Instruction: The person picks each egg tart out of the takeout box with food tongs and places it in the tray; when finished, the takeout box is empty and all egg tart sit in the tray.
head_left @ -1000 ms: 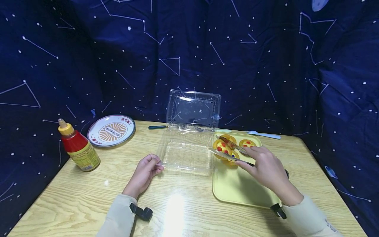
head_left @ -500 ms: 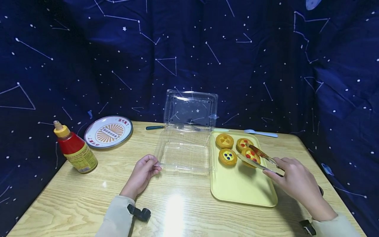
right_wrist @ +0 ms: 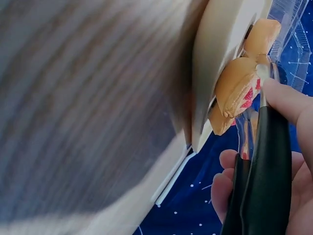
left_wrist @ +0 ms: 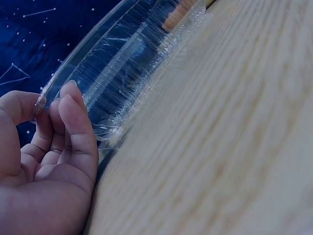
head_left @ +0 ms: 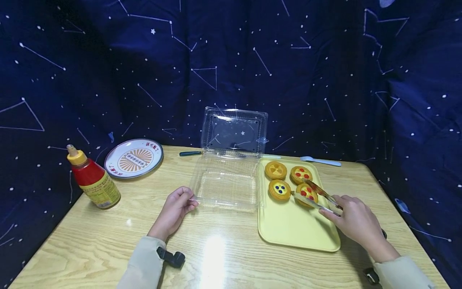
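Note:
My left hand (head_left: 177, 206) pinches the near left corner of a clear plastic clamshell box (head_left: 225, 188), whose lid (head_left: 234, 132) stands raised. My right hand (head_left: 355, 218) grips black-handled metal tongs (right_wrist: 266, 161). The tips of the tongs are around a red-dotted egg tart (head_left: 306, 195) at the right of a yellow tray (head_left: 299, 228). Behind it sits another red-dotted tart (head_left: 301, 175). To their left lie a blue-dotted tart (head_left: 279, 190) and a plain-patterned tart (head_left: 276, 170). Whether the tart in the tongs touches the tray, I cannot tell.
A red and yellow squeeze bottle (head_left: 94, 180) stands on the left, with a patterned plate (head_left: 134, 158) behind it. A dark green handle (head_left: 190, 153) lies left of the box. Behind the tray rests a light blue fork (head_left: 320, 161). Starry cloth (head_left: 231, 60) hangs along the back.
My right hand has moved right with the tongs, carrying the red-dotted tart from the tray's left side to its right. Lately it has barely shifted. My left hand stays at the box's corner.

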A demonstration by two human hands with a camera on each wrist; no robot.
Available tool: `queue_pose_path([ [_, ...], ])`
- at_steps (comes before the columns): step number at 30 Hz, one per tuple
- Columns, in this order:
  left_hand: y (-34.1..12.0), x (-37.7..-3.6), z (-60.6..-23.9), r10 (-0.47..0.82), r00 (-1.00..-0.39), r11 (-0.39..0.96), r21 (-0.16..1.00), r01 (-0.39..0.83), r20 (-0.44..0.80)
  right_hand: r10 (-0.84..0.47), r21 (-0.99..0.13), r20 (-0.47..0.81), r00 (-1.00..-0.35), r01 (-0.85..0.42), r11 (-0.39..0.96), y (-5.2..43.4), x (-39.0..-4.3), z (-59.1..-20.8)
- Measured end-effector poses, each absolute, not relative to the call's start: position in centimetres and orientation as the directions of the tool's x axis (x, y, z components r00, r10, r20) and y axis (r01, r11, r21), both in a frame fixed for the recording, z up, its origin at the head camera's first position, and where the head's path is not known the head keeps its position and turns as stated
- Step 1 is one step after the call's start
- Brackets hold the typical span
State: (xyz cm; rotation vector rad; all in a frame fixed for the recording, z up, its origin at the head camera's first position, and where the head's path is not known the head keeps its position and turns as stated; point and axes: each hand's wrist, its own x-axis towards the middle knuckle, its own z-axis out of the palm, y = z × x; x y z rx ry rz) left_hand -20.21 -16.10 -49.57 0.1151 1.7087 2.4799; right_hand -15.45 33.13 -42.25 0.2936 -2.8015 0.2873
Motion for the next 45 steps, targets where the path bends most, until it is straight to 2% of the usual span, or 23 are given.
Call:
queue_pose_path([
  [5,-15.9,-20.3,-49.3,0.142,-0.99,-0.348,0.935,-0.07,-0.021,-0.148,-0.182,0.305,-0.941,-0.21,0.961,33.2,-15.3,-42.4],
  [14,-15.9,-20.2,-49.2,0.132,-0.991,-0.345,0.936,-0.075,-0.031,-0.156,-0.201,0.366,-0.918,-0.242,0.949,33.4,-15.2,-42.9],
  [23,-16.0,-20.2,-49.2,0.141,-0.99,-0.337,0.939,-0.074,-0.027,-0.1,-0.235,0.418,-0.903,-0.214,0.948,33.6,-14.9,-42.2],
  [30,-16.0,-20.2,-49.2,0.139,-0.99,-0.332,0.94,-0.078,-0.033,0.021,-0.32,0.321,-0.947,-0.088,0.943,34.5,-15.4,-41.7],
  [35,-16.0,-20.2,-49.3,0.14,-0.99,-0.335,0.939,-0.077,-0.031,0.081,-0.377,0.288,-0.954,-0.035,0.926,36.2,-16.1,-41.8],
  [41,-16.0,-20.1,-49.2,0.13,-0.991,-0.333,0.939,-0.081,-0.04,0.111,-0.361,0.292,-0.95,-0.002,0.932,38.4,-17.0,-42.1],
  [45,-16.0,-20.1,-49.2,0.136,-0.99,-0.329,0.941,-0.081,-0.038,0.117,-0.357,0.232,-0.966,0.027,0.934,39.9,-17.4,-42.5],
])
